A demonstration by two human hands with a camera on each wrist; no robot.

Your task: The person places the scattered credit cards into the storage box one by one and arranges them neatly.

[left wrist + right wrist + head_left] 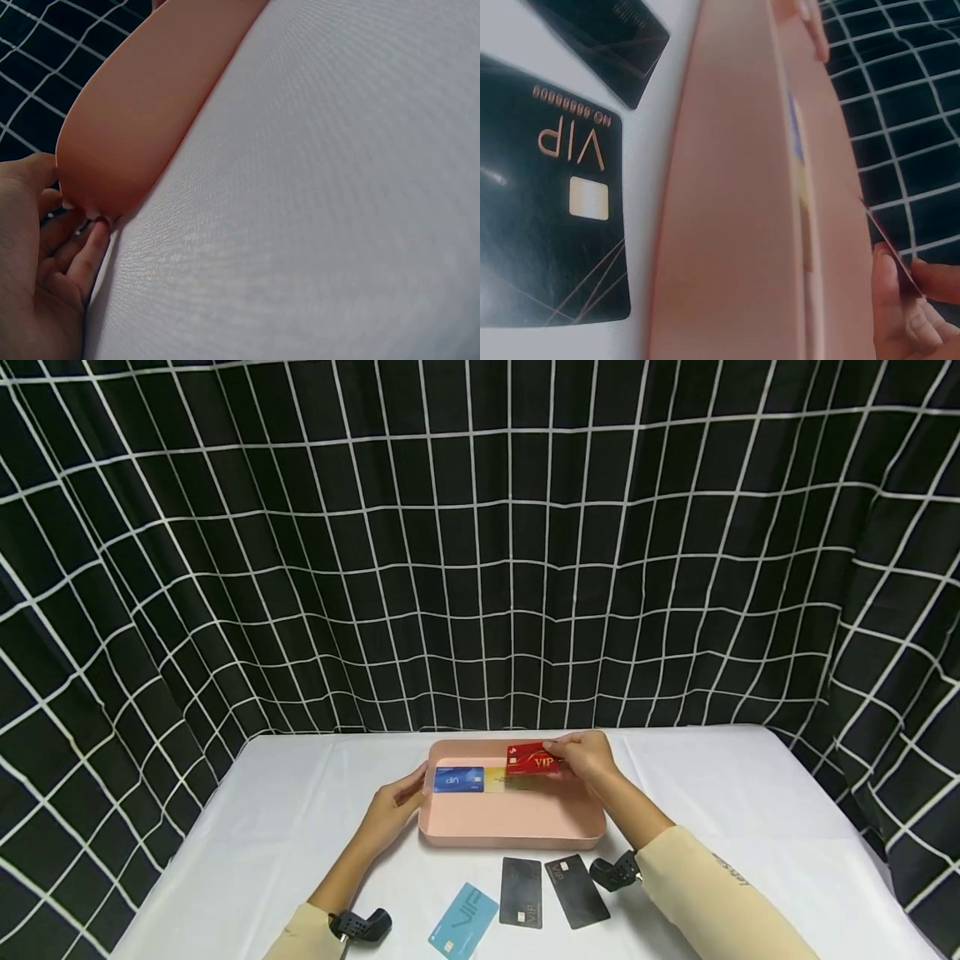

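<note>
A pink tray (pixel 510 820) lies on the white table. Between thumb and fingers my right hand (pixel 588 755) pinches a red VIP card (pixel 531 760), held over the back right part of the tray. From the right wrist the same card (pixel 892 244) shows nearly edge-on. On the tray floor a blue card (pixel 459 779) lies beside a yellow card (pixel 493 779), partly hidden by the red one. At the tray's left end, my left hand (pixel 393 806) holds the wall; in the left wrist view its fingertips touch the tray's corner (pixel 112 176).
In front of the tray lie a teal VIP card (pixel 463 922) and two black VIP cards, one straight (pixel 521 893) and one tilted (pixel 577 892). A black curtain with a white grid (pixel 510 568) hangs behind the white tablecloth (pixel 300 810).
</note>
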